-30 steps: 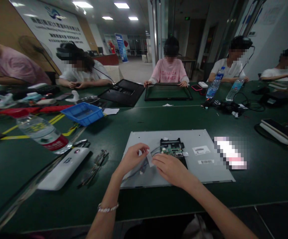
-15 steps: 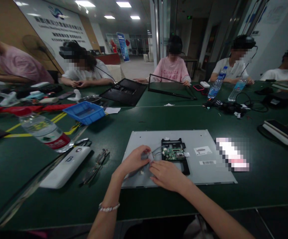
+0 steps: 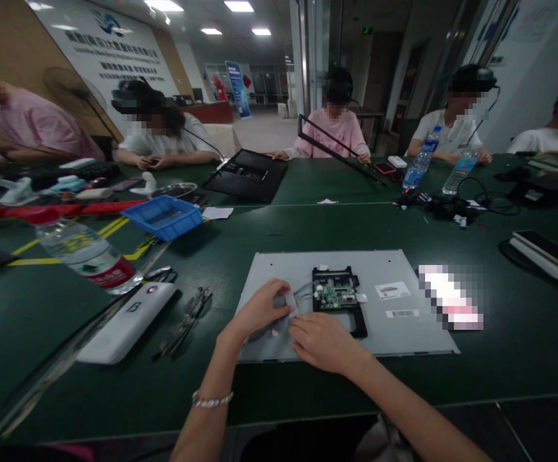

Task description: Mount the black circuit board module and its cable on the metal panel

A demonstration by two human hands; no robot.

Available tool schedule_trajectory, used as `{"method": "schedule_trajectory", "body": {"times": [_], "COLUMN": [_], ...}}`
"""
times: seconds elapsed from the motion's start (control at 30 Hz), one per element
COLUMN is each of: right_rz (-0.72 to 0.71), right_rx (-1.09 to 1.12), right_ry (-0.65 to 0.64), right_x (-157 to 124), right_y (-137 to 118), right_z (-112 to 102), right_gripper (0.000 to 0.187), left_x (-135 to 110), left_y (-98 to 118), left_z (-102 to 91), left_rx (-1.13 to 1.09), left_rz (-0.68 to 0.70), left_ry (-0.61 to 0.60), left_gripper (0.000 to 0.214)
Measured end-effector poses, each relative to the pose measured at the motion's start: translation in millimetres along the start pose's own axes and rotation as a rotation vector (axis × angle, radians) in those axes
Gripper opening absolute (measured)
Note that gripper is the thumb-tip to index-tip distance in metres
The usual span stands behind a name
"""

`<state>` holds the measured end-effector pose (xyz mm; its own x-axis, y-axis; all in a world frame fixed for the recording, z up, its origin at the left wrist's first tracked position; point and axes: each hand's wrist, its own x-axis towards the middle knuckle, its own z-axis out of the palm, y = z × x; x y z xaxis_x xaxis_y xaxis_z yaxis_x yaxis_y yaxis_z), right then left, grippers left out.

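A grey metal display panel [image 3: 384,333] lies flat on the table before me. On it sits a black plastic bracket [image 3: 359,324] carrying a green circuit board [image 3: 336,297], with thin cables [image 3: 304,290] running left from the board. My left hand [image 3: 265,309] has its thumb and fingers closed on a strip of whitish translucent tape [image 3: 290,300] over the cables. Close beside it, my right hand [image 3: 324,340] rests over the panel, its fingertips pinching the lower end of that strip. Part of the cables is hidden under my hands.
Folded glasses [image 3: 185,324], a white power bank [image 3: 129,321] and a tilted water bottle [image 3: 90,253] lie to the left, behind them a blue tray [image 3: 163,218]. A blurred phone-like object [image 3: 452,298] is right of the panel. Across the table, a co-worker holds a black frame [image 3: 336,147].
My hands stay nearly in place, with the strip showing slightly more between them. Across the table, the co-worker has tilted the black frame, and the black panel beside it has shifted slightly right.
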<state>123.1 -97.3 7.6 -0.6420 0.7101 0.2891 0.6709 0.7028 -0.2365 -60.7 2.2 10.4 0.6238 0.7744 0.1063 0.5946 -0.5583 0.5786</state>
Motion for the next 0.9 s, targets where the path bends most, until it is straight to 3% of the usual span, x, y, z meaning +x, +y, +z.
{"method": "schedule_trajectory", "body": {"times": [0.9], "right_rz": [0.011], "right_rx": [0.004], "right_ry": [0.057], "right_x": [1], "right_y": [0], "right_z": [0], "right_gripper": [0.015], "left_x": [3], "left_y": [7], "left_z": [-0.2], "left_rx": [0.067], "left_rz": [0.036], "left_ry": [0.075], "left_gripper": [0.015]}}
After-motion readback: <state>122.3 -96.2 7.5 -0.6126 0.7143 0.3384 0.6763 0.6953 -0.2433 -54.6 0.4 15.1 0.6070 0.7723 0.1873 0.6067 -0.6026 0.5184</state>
